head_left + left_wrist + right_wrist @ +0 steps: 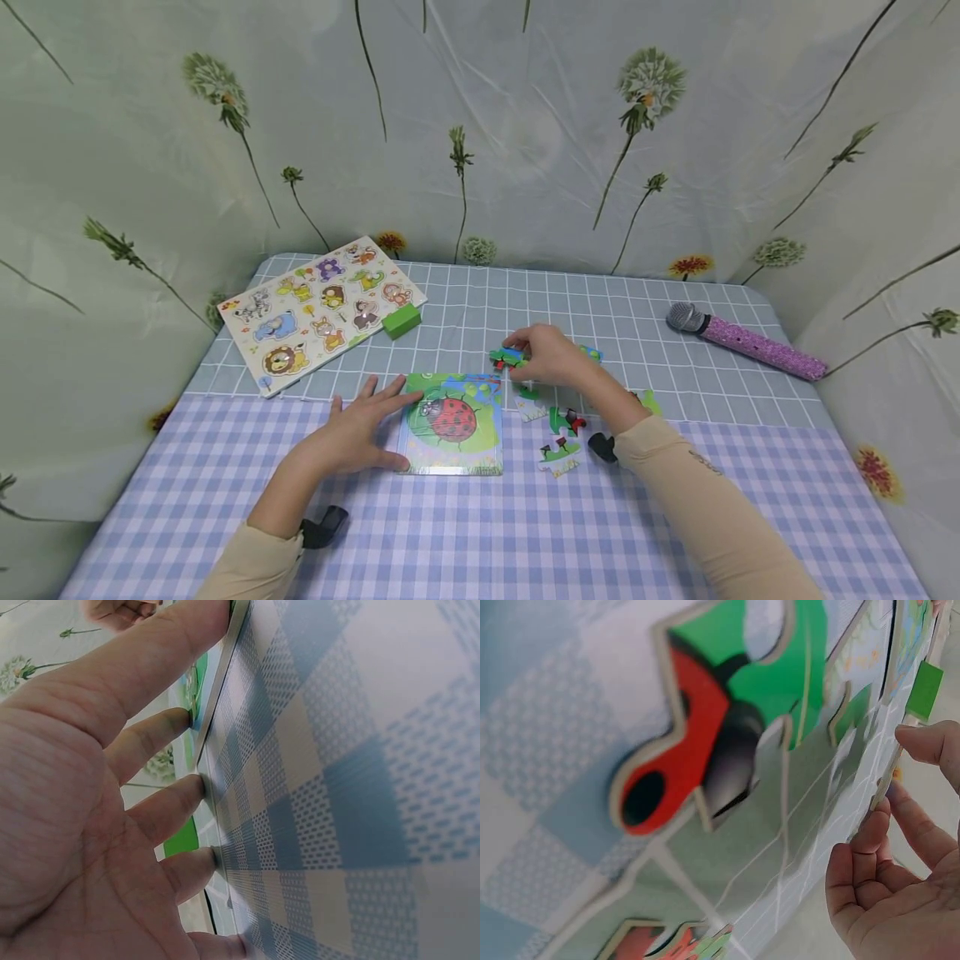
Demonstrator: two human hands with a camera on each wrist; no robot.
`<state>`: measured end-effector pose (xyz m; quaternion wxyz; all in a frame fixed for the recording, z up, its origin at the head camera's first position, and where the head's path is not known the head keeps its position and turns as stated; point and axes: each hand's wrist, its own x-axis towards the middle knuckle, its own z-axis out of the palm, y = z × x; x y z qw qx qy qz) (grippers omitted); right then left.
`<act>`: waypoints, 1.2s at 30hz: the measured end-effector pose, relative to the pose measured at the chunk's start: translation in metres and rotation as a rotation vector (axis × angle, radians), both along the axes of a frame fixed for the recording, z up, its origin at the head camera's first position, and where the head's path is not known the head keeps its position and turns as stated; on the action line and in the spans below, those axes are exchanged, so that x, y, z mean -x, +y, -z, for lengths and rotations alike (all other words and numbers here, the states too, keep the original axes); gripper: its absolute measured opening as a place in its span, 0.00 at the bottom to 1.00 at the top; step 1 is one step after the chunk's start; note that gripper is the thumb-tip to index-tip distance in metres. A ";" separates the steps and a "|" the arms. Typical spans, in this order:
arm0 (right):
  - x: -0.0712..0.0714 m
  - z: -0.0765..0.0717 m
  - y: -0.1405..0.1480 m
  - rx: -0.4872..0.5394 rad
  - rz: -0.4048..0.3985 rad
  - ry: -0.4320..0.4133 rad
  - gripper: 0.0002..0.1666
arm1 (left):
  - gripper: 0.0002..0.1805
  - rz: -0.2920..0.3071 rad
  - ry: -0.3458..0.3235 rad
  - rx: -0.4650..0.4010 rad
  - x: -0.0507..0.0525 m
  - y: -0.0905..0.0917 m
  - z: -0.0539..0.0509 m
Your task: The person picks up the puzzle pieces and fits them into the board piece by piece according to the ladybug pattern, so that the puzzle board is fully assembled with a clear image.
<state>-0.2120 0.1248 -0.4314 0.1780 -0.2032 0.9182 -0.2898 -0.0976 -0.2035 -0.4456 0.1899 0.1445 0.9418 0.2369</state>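
A square ladybug puzzle board (452, 421) lies on the checked cloth. My left hand (352, 433) rests at its left side with fingers spread, thumb and fingertips touching the edge; in the left wrist view the palm and straight fingers (161, 810) show. Beyond the board's upper right corner, my right hand (551, 358) pinches a green, blue and red puzzle piece (506, 357) between thumb and fingers. The right wrist view shows the curled hand (900, 877) partly hiding that piece. Loose pieces lie below: a green and red one (564, 421) and a green and white one (560, 456).
An animal peg board (348, 333) lies at the back left, with a green block (402, 321) against its edge. A microphone with a glittery pink handle (757, 346) lies at the right. Another puzzle piece (649, 402) shows beside the right forearm.
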 end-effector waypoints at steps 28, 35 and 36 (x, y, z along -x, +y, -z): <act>-0.014 -0.008 -0.043 0.028 -0.247 0.018 0.28 | 0.55 0.007 -0.004 -0.007 0.000 -0.002 0.001; -0.018 -0.004 -0.053 0.018 -0.292 0.022 0.27 | 0.55 0.007 -0.005 -0.007 0.000 -0.002 0.000; -0.019 -0.003 -0.054 0.018 -0.297 0.020 0.27 | 0.55 0.007 -0.005 -0.008 -0.001 -0.002 0.000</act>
